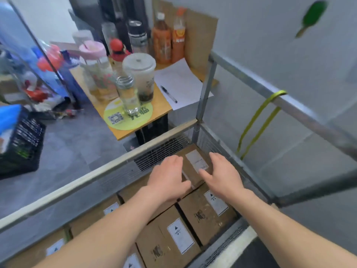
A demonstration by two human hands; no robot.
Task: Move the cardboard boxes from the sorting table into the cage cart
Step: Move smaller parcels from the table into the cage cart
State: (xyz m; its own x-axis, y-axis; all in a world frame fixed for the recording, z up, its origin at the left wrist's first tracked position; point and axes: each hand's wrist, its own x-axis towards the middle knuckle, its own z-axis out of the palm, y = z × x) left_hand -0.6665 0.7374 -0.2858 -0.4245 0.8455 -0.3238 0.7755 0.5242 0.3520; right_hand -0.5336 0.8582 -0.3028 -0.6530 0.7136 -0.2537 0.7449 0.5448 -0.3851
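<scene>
Your forearms are reaching toward twelve o'clock, with left hand [168, 176] and right hand [222, 175] flanking the cardboard box [190, 171] lying in the cage cart's [100, 171] far corner. Fingers are spreading loosely, neither clearly gripping it. You are probably seating it; next comes nudging it square. I am counting seven boxes: this one, and six others [208, 213], partly hidden, toward six o'clock.

Single head-worn view, wide-angle, looking steeply down, close over cage cart [123, 161].
</scene>
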